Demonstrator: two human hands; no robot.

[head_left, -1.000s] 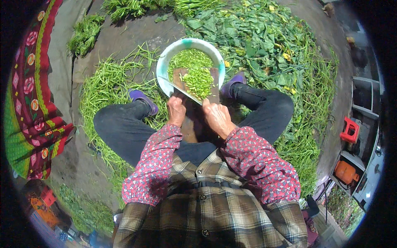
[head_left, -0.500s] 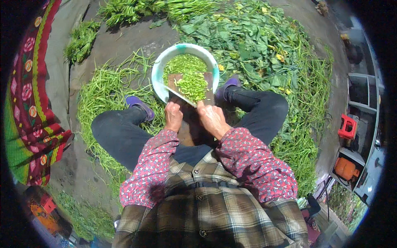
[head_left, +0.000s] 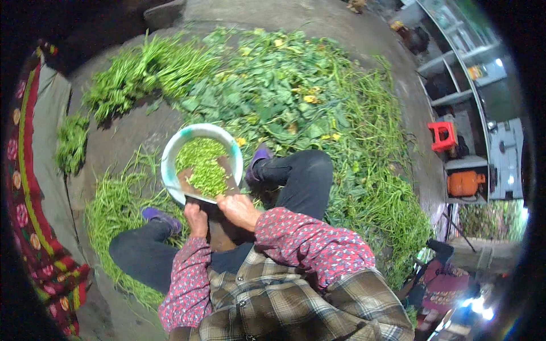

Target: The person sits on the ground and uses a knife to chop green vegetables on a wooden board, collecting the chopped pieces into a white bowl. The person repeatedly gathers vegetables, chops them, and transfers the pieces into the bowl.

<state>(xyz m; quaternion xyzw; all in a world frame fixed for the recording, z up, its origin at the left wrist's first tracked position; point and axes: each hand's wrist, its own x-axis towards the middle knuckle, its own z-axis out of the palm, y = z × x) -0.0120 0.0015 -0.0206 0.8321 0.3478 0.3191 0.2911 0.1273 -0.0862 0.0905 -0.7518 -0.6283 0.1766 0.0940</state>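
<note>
A white and green basin [head_left: 169, 162] stands before me with finely chopped green stems [head_left: 199, 150] in it. A brown cutting board [head_left: 231, 170] slopes from inside the basin toward my lap, bearing a heap of chopped pieces [head_left: 207, 178]. At the heap's near edge lies a knife [head_left: 201, 199], mostly seen as a thin bright edge. My right hand [head_left: 239, 211] is closed at the knife's right end, its handle hidden under the fingers. Beside the knife's left end my left hand [head_left: 196, 220] is in a fist; its hold is hidden.
Loose green stems [head_left: 122, 207] lie around my crossed legs. Leafy vines with yellow flowers [head_left: 273, 94] spread beyond the basin, and bundled stems [head_left: 153, 68] lie far left. At right are a red stool [head_left: 442, 136], an orange gas cylinder [head_left: 465, 183] and shelving. A patterned cloth [head_left: 28, 216] hangs at left.
The view has swung, so the basin and my hands appear lower and farther left. Both hands stay closed by the knife, which appears flatter across the board.
</note>
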